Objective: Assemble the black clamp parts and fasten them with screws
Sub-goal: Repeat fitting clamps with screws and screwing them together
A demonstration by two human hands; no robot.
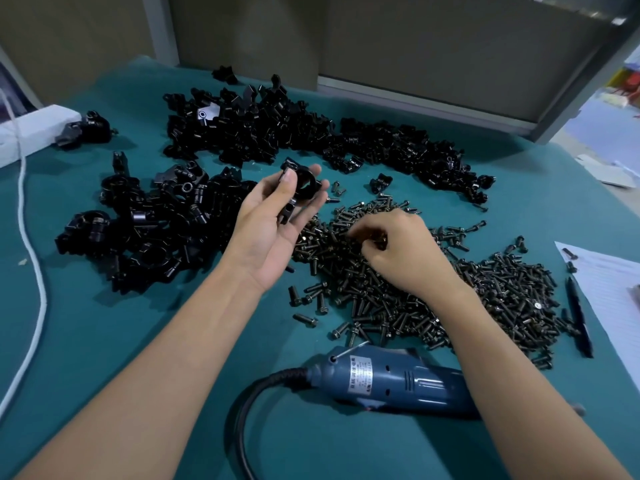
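Left hand (273,230), palm up and raised over the green table cover (104,341): the thumb and curled fingers grip a black clamp part (304,184), a ring-shaped piece at the fingertips with a lower lug lying across the palm. Right hand (405,251), palm down, just to the right of the left hand: it rests on the screw pile (381,303) with its fingers curled down into the screws. Whether they pinch a screw cannot be told, since the fingertips are buried and blurred.

The screw pile spreads beneath the right hand, out to its right and back along the right forearm. A few loose screws lie between the two wrists. One heap of clamp parts (259,123) lies beyond both hands, and a second heap (156,230) lies to the left of the left hand, touching its wrist side.

A blue electric screwdriver (398,379) lies nearer the person than both hands, partly under the right forearm, with its black cord (242,407) curving away between the forearms. A pen (578,313) and a paper sheet (609,282) lie well to the right of the right hand. A white cable (33,244) and a white box (34,129) lie far left of the left hand
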